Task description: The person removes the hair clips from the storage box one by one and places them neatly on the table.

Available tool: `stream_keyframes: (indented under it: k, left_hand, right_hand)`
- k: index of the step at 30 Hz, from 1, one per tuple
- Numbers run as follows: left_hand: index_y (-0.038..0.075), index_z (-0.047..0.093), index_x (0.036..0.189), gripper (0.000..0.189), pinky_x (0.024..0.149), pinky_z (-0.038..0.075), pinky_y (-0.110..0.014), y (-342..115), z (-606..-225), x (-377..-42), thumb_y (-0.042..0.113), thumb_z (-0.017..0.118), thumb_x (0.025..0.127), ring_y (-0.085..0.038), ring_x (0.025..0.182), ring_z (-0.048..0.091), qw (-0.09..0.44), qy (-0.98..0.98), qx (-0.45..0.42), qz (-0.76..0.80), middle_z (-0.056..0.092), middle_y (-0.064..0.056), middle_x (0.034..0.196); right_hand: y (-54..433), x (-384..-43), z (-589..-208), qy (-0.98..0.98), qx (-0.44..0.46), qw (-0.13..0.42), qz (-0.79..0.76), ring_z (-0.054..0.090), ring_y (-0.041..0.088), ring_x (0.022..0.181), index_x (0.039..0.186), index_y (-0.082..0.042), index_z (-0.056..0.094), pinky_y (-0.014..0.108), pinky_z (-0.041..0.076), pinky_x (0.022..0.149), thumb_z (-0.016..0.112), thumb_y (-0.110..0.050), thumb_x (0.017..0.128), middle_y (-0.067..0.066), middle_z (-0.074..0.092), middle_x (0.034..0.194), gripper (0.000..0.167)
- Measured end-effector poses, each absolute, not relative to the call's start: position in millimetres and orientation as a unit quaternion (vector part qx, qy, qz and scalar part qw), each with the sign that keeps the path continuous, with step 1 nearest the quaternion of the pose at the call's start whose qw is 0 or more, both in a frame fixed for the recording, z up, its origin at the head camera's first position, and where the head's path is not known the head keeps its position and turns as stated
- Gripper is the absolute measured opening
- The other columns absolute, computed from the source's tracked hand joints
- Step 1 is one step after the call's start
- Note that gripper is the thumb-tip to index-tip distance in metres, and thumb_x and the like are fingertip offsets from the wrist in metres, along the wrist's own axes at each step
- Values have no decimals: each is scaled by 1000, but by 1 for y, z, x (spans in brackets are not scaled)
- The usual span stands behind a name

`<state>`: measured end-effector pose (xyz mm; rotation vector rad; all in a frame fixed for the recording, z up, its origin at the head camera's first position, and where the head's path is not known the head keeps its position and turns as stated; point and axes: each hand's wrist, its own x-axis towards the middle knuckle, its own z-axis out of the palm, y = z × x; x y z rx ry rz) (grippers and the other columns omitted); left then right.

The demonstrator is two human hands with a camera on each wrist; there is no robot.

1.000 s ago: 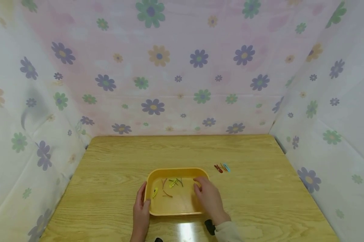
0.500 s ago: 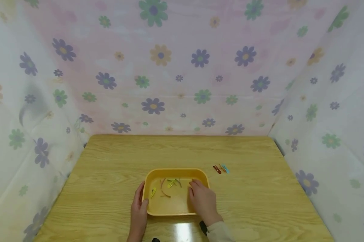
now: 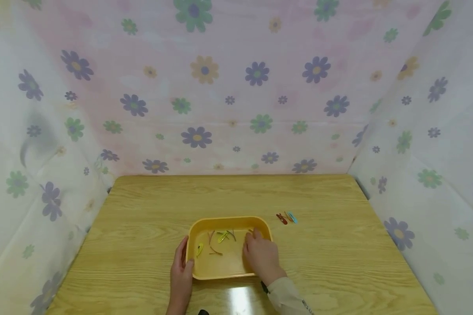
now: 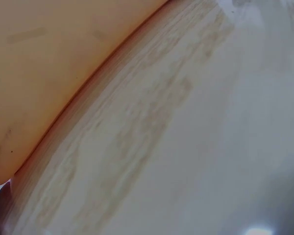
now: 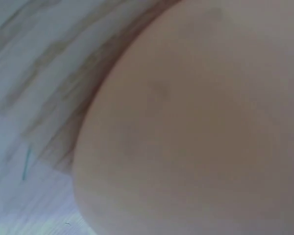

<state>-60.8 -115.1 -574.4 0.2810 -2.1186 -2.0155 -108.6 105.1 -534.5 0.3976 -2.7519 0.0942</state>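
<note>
A yellow tray [image 3: 220, 276] lies on the table in the head view. My left hand [image 3: 181, 271] grips its left wall, thumb at the rim and fingers along the outside. My right hand [image 3: 262, 256] reaches inside the tray at the right, its fingers bent down around a small orange-brown hair clip [image 3: 250, 230] that is mostly hidden. In the tray lie two yellow-green snap clips, one at the left [image 3: 199, 250] and another snap clip [image 3: 222, 237] near the middle. Thin brownish and dark hair pins [image 3: 216, 251] lie about them. Both wrist views are mostly filled by blurred close skin.
Beyond the tray's right back corner, a dark red hair clip [image 3: 282, 218], a brown one and a light blue clip [image 3: 292, 217] lie on the wooden table [image 3: 150, 205]. Flowered curtains [image 3: 236, 113] stand behind and at both sides.
My right hand has moved slightly left and deeper into the tray, with its fingertips now lower. The left hand keeps its grip on the tray wall.
</note>
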Motion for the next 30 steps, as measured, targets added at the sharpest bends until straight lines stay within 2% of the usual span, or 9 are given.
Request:
stream_keyframes:
  k: [3, 7, 9, 13, 18, 24, 30]
  left_hand:
    - [20, 34, 138, 63, 95, 27, -10, -114, -575, -61, -7, 40, 81, -5, 128, 24, 100, -716, 101, -683, 31, 10, 139]
    - [20, 34, 138, 63, 95, 27, -11, -114, -575, -61, -6, 41, 81, -4, 128, 24, 98, -717, 101, -683, 31, 11, 138]
    - [20, 34, 138, 63, 95, 27, -11, -114, -575, -61, -6, 41, 81, -4, 128, 25, 97, -717, 100, -683, 31, 11, 139]
    - [21, 34, 138, 63, 94, 28, -10, -115, -574, -61, -6, 40, 81, -6, 128, 25, 97, -715, 99, -686, 31, 10, 139]
    - [20, 34, 138, 63, 93, 29, -9, -115, -572, -60, -7, 40, 81, -9, 129, 25, 101, -718, 94, -683, 31, 7, 139]
    - [22, 35, 137, 63, 94, 28, -9, -115, -572, -60, -7, 40, 82, -6, 128, 25, 99, -717, 97, -683, 32, 9, 139]
    - [22, 35, 137, 63, 94, 28, -10, -115, -573, -60, -8, 40, 82, -7, 129, 24, 98, -719, 92, -682, 31, 7, 139]
  right_hand:
    - [105, -108, -534, -980, 133, 143, 29, 35, 18, 35, 71, -10, 56, 33, 28, 29, 61, -28, 78, 9, 55, 82, 20]
    - [105, -107, -531, -985, 129, 114, 31, 41, 19, 39, 63, -13, 56, 34, 32, 32, 60, -29, 79, 4, 53, 72, 23]
    - [105, -107, -530, -984, 131, 116, 33, 42, 19, 40, 59, -15, 54, 34, 32, 33, 59, -28, 79, 0, 47, 64, 25]
    - [104, -108, -531, -979, 140, 142, 35, 42, 17, 39, 56, -15, 54, 33, 31, 31, 58, -23, 80, -1, 44, 61, 26]
    - [105, -108, -531, -976, 155, 152, 33, 41, 15, 39, 59, -14, 57, 31, 29, 30, 61, -18, 77, -1, 46, 63, 19]
    - [107, -108, -528, -974, 172, 136, 55, 40, 12, 39, 58, -19, 58, 27, 29, 32, 64, -15, 74, -5, 41, 55, 18]
    - [109, -108, -527, -971, 195, 120, 68, 41, 8, 41, 71, -21, 58, 23, 28, 35, 67, -19, 77, -8, 45, 58, 11]
